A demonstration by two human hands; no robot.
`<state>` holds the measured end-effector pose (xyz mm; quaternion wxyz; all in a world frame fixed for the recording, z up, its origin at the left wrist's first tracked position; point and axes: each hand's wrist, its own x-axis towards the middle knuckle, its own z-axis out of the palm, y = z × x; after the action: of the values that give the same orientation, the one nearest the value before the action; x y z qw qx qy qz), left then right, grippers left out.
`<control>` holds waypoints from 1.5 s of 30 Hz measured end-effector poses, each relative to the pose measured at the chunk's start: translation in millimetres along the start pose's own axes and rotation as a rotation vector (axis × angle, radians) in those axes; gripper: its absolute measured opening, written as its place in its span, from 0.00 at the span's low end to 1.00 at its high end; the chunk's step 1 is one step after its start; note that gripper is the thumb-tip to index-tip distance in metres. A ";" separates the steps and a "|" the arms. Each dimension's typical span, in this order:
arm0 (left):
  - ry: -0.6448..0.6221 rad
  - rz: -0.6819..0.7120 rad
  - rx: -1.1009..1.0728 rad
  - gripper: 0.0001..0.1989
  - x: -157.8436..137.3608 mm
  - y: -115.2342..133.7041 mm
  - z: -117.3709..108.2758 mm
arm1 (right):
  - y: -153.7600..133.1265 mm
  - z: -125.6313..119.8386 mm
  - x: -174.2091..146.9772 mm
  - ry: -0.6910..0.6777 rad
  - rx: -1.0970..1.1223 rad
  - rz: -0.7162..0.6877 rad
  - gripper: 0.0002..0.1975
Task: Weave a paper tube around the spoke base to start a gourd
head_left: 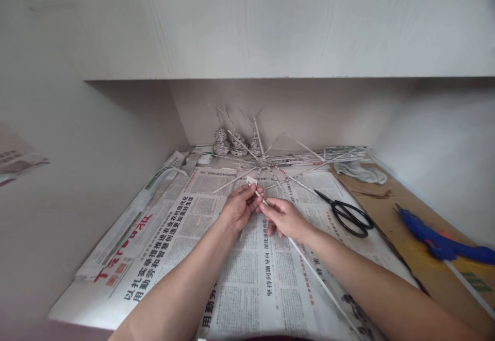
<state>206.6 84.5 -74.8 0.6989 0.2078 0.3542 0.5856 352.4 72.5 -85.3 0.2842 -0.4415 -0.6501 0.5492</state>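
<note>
A long thin rolled-paper stick (315, 274) runs from between my hands down toward the lower right, its far end out of frame. My left hand (240, 206) is closed around the upper end, where a small unrolled white flap (251, 180) sticks out. Just to the right, my right hand (285, 216) pinches the same stick, fingers curled under. Beyond my fingertips lies a star-shaped base of crossed paper sticks (263, 163), its spokes spreading outward and some tilting up. Whether the held stick touches this base I cannot tell.
Newspaper sheets (162, 248) cover the table. Black scissors (350, 217) lie at right, near a grey cloth (361, 172) and a blue glue gun (441, 238) on cardboard (386, 212). Several paper sticks (344, 154) and gourd-shaped woven pieces (238, 146) line the back, under an overhanging white panel (286, 26).
</note>
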 end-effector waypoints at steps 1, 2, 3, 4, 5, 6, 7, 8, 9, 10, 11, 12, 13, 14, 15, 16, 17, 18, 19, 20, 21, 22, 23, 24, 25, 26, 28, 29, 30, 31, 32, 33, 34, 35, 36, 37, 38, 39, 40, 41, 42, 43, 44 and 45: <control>-0.004 -0.001 0.002 0.04 0.3 -0.2 -0.4 | 0.6 -0.2 -0.1 0.029 -0.040 -0.018 0.19; -0.008 -0.003 0.002 0.05 0.6 -0.3 -0.9 | 1.1 -0.4 -0.2 0.049 -0.074 -0.030 0.19; -0.014 -0.004 0.000 0.05 0.8 -0.5 -1.5 | 1.3 -0.5 -0.3 0.061 -0.102 -0.038 0.19; -0.020 -0.006 -0.001 0.05 1.0 -0.7 -2.0 | 1.4 -0.4 -0.5 0.066 -0.121 -0.040 0.20; -0.023 -0.010 -0.003 0.05 1.1 -0.8 -2.3 | 1.3 -0.2 -0.6 0.062 -0.127 -0.037 0.20; -0.023 -0.014 -0.007 0.06 1.1 -0.8 -2.5 | 1.0 0.0 -0.7 0.054 -0.119 -0.028 0.20; -0.020 -0.016 -0.011 0.06 1.0 -0.8 -2.6 | 0.6 0.2 -0.6 0.041 -0.093 -0.011 0.21; -0.016 -0.019 -0.017 0.05 0.7 -0.7 -2.4 | 0.0 0.2 -0.5 0.020 -0.049 0.011 0.21; -0.013 -0.023 -0.025 0.05 0.4 -0.5 -2.0 | -0.9 -0.1 -0.4 -0.012 0.011 0.036 0.21; -0.012 -0.028 -0.034 0.05 0.0 -0.3 -1.6 | -1.9 -0.7 -0.3 -0.053 0.088 0.067 0.20; -0.011 -0.034 -0.046 0.05 -0.4 0.0 -1.1 | -3.1 -1.6 -0.1 -0.104 0.178 0.102 0.20; -0.013 -0.042 -0.059 0.05 -0.8 0.2 -0.5 | -4.4 -2.9 0.0 -0.161 0.276 0.139 0.19; -0.016 -0.049 -0.072 0.05 -1.1 0.5 -0.1 | -5.6 -4.2 0.1 -0.220 0.376 0.173 0.18; -0.020 -0.055 -0.084 0.05 -1.4 0.8 0.3 | -6.8 -5.5 0.1 -0.277 0.468 0.203 0.16; -0.024 -0.059 -0.093 0.05 -1.5 1.0 0.5 | -7.8 -6.6 0.0 -0.326 0.543 0.229 0.15; -0.029 -0.062 -0.099 0.05 -1.6 1.1 0.6 | -8.5 -7.2 -0.2 -0.362 0.595 0.247 0.15; -0.032 -0.062 -0.102 0.05 -1.5 1.2 0.6 | -9.0 -7.4 -0.4 -0.381 0.618 0.255 0.15; -0.031 -0.062 -0.102 0.05 -1.4 1.2 0.5 | -9.1 -7.0 -0.8 -0.378 0.610 0.256 0.15; -0.028 -0.059 -0.100 0.05 -1.1 1.0 0.3 | -8.9 -6.1 -1.1 -0.353 0.571 0.247 0.15; -0.023 -0.055 -0.095 0.05 -0.8 0.8 0.1 | -8.4 -4.9 -1.3 -0.312 0.506 0.229 0.16; -0.016 -0.050 -0.090 0.05 -0.4 0.6 -0.2 | -7.6 -3.5 -1.5 -0.262 0.422 0.199 0.16; -0.010 -0.045 -0.084 0.05 -0.1 0.4 -0.4 | -6.5 -2.1 -1.5 -0.208 0.330 0.160 0.17; -0.006 -0.041 -0.081 0.05 0.2 0.2 -0.6 | -5.2 -1.0 -1.4 -0.152 0.242 0.119 0.17; -0.007 -0.037 -0.080 0.05 0.4 0.0 -0.8 | -3.9 0.0 -1.1 -0.105 0.171 0.083 0.18; -0.012 -0.035 -0.081 0.05 0.4 0.0 -0.8 | -2.6 0.6 -0.6 -0.071 0.125 0.057 0.19; -0.018 -0.034 -0.084 0.05 0.4 -0.1 -0.8 | -1.4 1.0 -0.2 -0.051 0.102 0.043 0.19; -0.025 -0.034 -0.084 0.04 0.1 0.1 -0.6 | 0.0 1.3 0.4 -0.055 0.097 0.044 0.21; -0.021 -0.034 -0.082 0.04 -0.1 0.3 -0.5 | 0.2 1.4 0.4 -0.071 0.100 0.049 0.21; -0.015 -0.034 -0.080 0.04 -0.2 0.5 -0.4 | 0.0 1.3 0.2 -0.083 0.097 0.051 0.21; -0.009 -0.033 -0.076 0.04 -0.1 0.6 -0.3 | -0.4 1.2 -0.3 -0.085 0.080 0.051 0.21; -0.004 -0.032 -0.071 0.04 -0.1 0.7 -0.3 | -1.0 1.0 -1.1 -0.077 0.043 0.045 0.21; -0.002 -0.031 -0.063 0.05 0.1 0.8 -0.4 | -1.7 0.7 -1.9 -0.060 -0.012 0.034 0.21; -0.001 -0.028 -0.053 0.05 0.2 0.7 -0.5 | -2.3 0.2 -2.9 -0.038 -0.080 0.015 0.21; -0.002 -0.027 -0.039 0.05 0.3 0.7 -0.7 | -2.8 -0.4 -3.8 -0.016 -0.151 -0.009 0.21; -0.002 -0.027 -0.025 0.06 0.3 0.5 -0.9 | -3.1 -1.0 -4.5 0.003 -0.214 -0.034 0.21; -0.003 -0.027 -0.013 0.06 0.2 0.3 -1.2 | -3.2 -1.5 -5.1 0.015 -0.258 -0.054 0.22; -0.007 -0.027 -0.005 0.07 0.2 0.1 -1.4 | -3.1 -1.8 -5.3 0.021 -0.280 -0.067 0.22; -0.013 -0.026 -0.004 0.07 0.2 0.0 -1.6 | -2.9 -1.8 -5.2 0.022 -0.280 -0.066 0.23; -0.018 -0.025 -0.008 0.06 0.2 -0.2 -1.8 | -2.5 -1.6 -4.9 0.017 -0.260 -0.052 0.23; -0.023 -0.025 -0.015 0.06 0.2 -0.3 -1.9 | -2.2 -1.2 -4.4 0.004 -0.222 -0.025 0.23; -0.025 -0.025 -0.024 0.06 0.3 -0.3 -1.9 | -1.9 -0.7 -3.7 -0.015 -0.172 0.009 0.23; -0.025 -0.027 -0.033 0.05 0.3 -0.2 -1.9 | -1.8 -0.1 -3.1 -0.039 -0.111 0.047 0.22; -0.024 -0.029 -0.040 0.05 0.4 -0.1 -1.8 | -2.0 0.3 -2.6 -0.066 -0.043 0.081 0.22; -0.023 -0.032 -0.045 0.04 0.5 0.1 -1.7 | -2.5 0.5 -2.2 -0.095 0.028 0.106 0.21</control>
<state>205.4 84.7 -76.0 0.7166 0.1930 0.3362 0.5798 352.2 70.3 -82.8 0.2296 -0.4446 -0.6307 0.5931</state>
